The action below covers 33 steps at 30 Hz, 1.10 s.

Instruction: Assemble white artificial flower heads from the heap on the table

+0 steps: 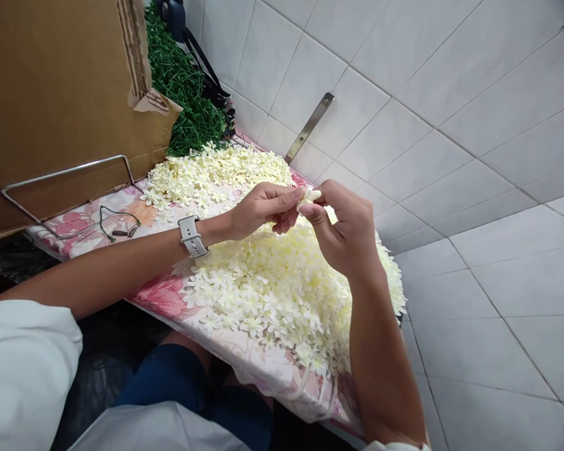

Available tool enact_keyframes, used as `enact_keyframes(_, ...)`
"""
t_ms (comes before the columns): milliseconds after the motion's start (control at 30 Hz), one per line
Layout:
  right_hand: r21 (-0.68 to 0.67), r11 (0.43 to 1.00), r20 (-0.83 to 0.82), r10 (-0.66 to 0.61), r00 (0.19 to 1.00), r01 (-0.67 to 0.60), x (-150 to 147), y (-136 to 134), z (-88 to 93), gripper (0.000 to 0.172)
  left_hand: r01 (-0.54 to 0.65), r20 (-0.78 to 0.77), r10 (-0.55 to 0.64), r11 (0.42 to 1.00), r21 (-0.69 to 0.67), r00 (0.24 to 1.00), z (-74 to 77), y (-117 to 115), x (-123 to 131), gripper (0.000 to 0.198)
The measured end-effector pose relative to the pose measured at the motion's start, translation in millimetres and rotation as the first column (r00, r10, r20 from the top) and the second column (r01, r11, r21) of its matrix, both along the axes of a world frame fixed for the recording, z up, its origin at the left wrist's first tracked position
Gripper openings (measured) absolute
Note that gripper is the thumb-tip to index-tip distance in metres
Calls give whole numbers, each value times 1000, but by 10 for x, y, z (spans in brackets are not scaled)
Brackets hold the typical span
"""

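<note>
Above a big heap of white artificial flower heads [282,307], both my hands meet at one small cream flower head [311,195]. My left hand [267,210], with a white watch [192,236] at the wrist, pinches it between thumb and fingers. From the right side my right hand [345,225] grips its petals with thumb and forefinger. The flower's base is hidden by my fingers. Behind my left hand lies a second pile of yellowish flower heads [225,169].
Green plastic stems [183,94] are heaped at the back beside a cardboard box [61,94]. A bent metal wire frame [66,172] stands against the box. The flowered tablecloth [164,297] borders a tiled wall [451,156] with a metal bracket [309,127].
</note>
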State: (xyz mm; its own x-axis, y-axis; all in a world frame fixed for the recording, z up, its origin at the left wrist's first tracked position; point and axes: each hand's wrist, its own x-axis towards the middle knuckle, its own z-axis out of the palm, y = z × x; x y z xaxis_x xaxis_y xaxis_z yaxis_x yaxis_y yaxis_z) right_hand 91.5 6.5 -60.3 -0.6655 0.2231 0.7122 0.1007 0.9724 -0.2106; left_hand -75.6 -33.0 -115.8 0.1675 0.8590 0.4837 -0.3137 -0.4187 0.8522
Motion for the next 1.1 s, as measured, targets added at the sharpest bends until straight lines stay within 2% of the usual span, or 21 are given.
enact_keyframes(133,139,986,40,-96,995,89,53,4,36,34,91,70,-89,995,-35,994,-9,-8,15,52)
enact_keyframes(367,162,984,56,-88,994,78,57,-7,37,39,122,134,-114,991,-53,984,-21,-19,60,52)
enact_keyframes(533,79,996,31,-48,998,46,74,1,30,36,190,148,-178,979,-70,973,22,-42,40,54)
enact_keyframes(633,-43,999,-6,8,1000,-8,80,-14,18,35,221,97,-215,973,-60,972,53,-62,19,56)
enact_keyframes(733,-139,990,-37,33,999,-38,58,-60,5,32,200,24,-199,979,-44,980,55,-72,27,58)
enact_keyframes(933,-70,997,-72,-39,997,34,-5,-136,-37,30,188,50,-188,982,-1,981,-14,-48,89,57)
enact_keyframes(1100,-85,996,-145,-20,989,8,-7,-108,-43,25,231,-5,-231,973,-24,973,42,-75,58,54)
